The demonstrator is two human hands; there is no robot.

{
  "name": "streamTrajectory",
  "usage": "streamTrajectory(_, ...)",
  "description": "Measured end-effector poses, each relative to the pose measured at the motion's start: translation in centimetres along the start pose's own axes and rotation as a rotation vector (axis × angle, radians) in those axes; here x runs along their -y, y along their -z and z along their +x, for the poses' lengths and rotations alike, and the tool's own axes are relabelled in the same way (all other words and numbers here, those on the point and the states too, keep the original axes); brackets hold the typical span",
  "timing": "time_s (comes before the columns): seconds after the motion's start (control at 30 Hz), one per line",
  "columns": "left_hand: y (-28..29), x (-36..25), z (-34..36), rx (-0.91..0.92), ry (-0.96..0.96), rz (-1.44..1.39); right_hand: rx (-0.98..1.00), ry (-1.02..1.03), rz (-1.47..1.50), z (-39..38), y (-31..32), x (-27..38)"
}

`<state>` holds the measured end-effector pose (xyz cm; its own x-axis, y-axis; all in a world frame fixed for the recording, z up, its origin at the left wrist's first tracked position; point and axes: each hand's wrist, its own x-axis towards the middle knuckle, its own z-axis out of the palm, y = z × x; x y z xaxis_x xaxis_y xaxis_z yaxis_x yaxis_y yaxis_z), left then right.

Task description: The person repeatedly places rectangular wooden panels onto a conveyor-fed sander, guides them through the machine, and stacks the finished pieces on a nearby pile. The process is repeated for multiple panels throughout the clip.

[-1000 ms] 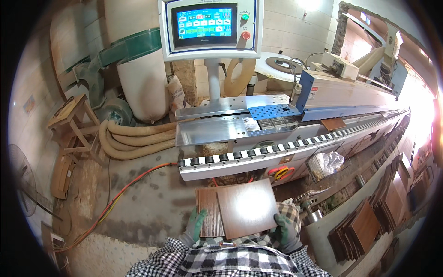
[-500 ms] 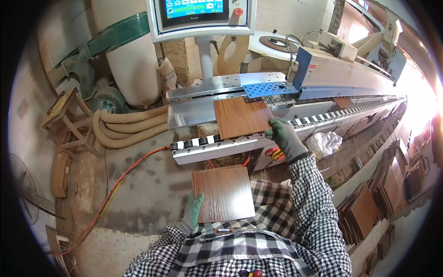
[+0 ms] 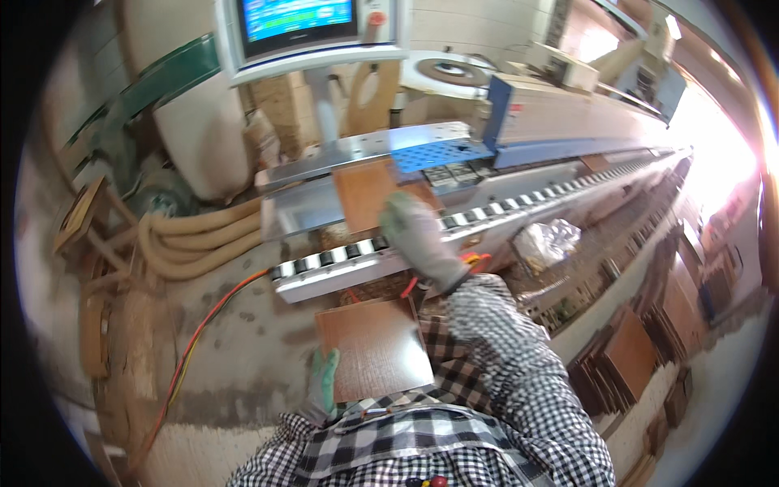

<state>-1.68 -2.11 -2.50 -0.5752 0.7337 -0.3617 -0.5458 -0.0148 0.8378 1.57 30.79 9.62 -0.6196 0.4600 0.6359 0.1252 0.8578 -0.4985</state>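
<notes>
My left hand (image 3: pixel 323 385), in a grey and green work glove, grips the left edge of a brown wood-grain panel (image 3: pixel 377 345) held flat in front of my waist. Another wood-grain panel (image 3: pixel 357 188) lies on the machine's infeed, its far right part beside a blue perforated plate (image 3: pixel 438 155). My gloved right hand (image 3: pixel 418 242) reaches over the roller rail (image 3: pixel 337 269) to this panel's near edge. Blur smears its fingers, and whether they press or grip the panel I cannot tell.
A control screen (image 3: pixel 299 23) stands over the machine. Ribbed hoses (image 3: pixel 203 258) and an orange cable (image 3: pixel 213 316) run along the left floor. Stacked panels (image 3: pixel 621 357) lean at the right. A further panel (image 3: pixel 595 166) sits farther down the machine. A wooden stool (image 3: pixel 81 219) stands left.
My right hand has moved left from the machine panel's right corner to its near edge. The view has shifted. My left hand still holds the panel at my waist.
</notes>
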Motion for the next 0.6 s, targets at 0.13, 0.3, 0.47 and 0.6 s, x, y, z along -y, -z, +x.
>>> streamTrajectory(0.13, 2.3, 2.0, 1.4, 0.06, 0.029, 0.046, 0.149, 0.119, -0.325, 0.2, -4.3, 2.5)
streamTrajectory(0.3, 3.1, 2.2, 0.9, 0.011, 0.092, 0.034, 0.219, 0.058, -0.424, 0.6, -7.0, 2.8)
streamTrajectory(0.47, 1.9, 2.3, 1.1, 0.074, 0.0, 0.144, 0.163, 0.046, -0.39, 0.0, -6.5, 2.0)
streamTrajectory(0.6, 1.5, 2.0, 1.2, 0.071, 0.029, 0.132, 0.191, 0.03, -0.414, 0.1, -6.3, 1.7)
